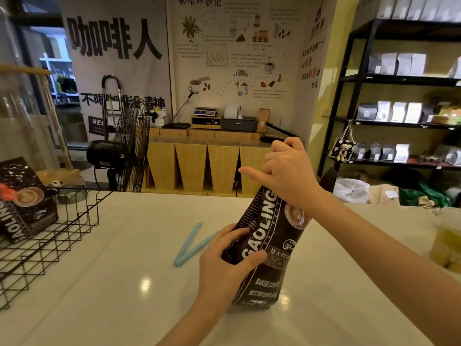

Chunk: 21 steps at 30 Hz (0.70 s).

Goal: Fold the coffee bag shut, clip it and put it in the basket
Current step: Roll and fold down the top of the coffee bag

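Note:
A black coffee bag [264, 248] with white lettering stands upright on the white counter, leaning slightly right. My left hand [224, 260] grips its lower left side, thumb across the front. My right hand [287, 171] is closed over the bag's top, which it hides. A light blue clip [188, 245] lies open in a V on the counter just left of the bag, partly behind my left hand. The black wire basket [50, 240] sits at the left edge and holds another black coffee bag [25, 198].
A cup of yellow-green drink [446, 240] stands at the right edge of the white counter [119, 283]. Beyond the counter are a black fan [124, 148], wooden bins and black shelves [399, 121] with bags.

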{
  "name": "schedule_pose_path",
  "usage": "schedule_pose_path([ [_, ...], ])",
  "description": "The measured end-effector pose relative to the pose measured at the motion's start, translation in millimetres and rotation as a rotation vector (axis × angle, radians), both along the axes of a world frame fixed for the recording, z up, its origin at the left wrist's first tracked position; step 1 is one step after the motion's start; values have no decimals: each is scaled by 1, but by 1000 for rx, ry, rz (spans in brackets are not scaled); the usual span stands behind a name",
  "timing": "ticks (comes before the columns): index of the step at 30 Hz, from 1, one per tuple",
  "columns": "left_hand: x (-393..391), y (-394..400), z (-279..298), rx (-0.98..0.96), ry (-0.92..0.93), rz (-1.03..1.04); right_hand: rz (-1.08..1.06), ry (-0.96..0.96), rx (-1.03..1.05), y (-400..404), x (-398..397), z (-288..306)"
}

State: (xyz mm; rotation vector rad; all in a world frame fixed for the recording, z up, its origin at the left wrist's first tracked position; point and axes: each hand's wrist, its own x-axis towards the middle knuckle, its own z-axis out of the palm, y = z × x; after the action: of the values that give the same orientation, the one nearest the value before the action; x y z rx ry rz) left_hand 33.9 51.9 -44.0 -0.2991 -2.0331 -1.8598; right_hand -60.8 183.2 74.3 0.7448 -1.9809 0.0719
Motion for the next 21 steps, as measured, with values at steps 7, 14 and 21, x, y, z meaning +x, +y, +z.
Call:
schedule_pose_path([
  [7, 4, 4, 0, 56, 18, -14, -114, 97, -33, 18, -6, -8],
  [14, 7, 4, 1, 25, 54, -1, -114, 167, -135, 18, -8, -14],
  [21, 8, 1, 12, 11, -3, -75, -26, 256, -226, 15, -5, -16],
])
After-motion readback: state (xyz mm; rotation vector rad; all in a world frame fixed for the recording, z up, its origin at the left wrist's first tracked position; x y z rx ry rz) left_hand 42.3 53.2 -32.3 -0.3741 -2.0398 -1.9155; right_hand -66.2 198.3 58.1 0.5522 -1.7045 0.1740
